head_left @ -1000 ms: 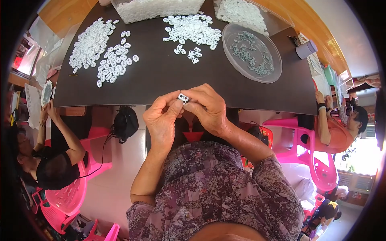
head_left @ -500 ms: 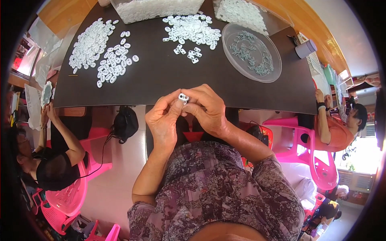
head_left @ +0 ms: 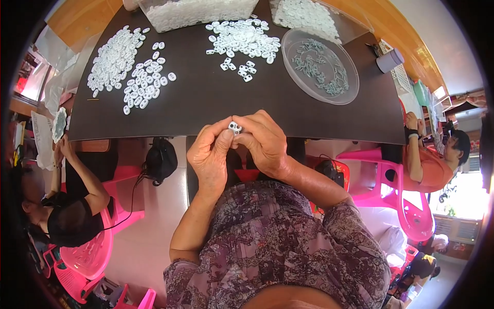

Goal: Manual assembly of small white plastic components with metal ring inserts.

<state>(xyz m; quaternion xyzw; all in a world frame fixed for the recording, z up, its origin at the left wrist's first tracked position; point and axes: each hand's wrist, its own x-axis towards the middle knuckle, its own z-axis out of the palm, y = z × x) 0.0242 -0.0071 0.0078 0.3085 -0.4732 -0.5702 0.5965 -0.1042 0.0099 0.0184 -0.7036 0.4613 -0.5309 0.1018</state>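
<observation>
At the table's near edge, my left hand [head_left: 210, 152] and my right hand [head_left: 266, 141] meet around a small white plastic piece [head_left: 235, 126] with two dark round holes, much like a cord lock. Both thumbs and forefingers pinch it from either side. The other fingers curl beneath and hide its lower part. Farther off lies a heap of similar white two-holed pieces [head_left: 244, 38], with a small loose group [head_left: 247, 70] in front of it. Oval white pieces with slots form a large heap [head_left: 114, 57] and a smaller one [head_left: 144, 85] on the left.
A round clear tray [head_left: 350, 92] at the right holds small grey-green pieces. Clear bins [head_left: 198, 23] of white parts stand along the far side of the dark table [head_left: 206, 98]. A grey-purple cylinder [head_left: 390, 61] stands far right. People sit on pink chairs at both sides.
The white piece has turned slightly between my fingertips, while both hands stay nearly in place. The table's contents sit a touch differently in the picture because the view shifted slightly.
</observation>
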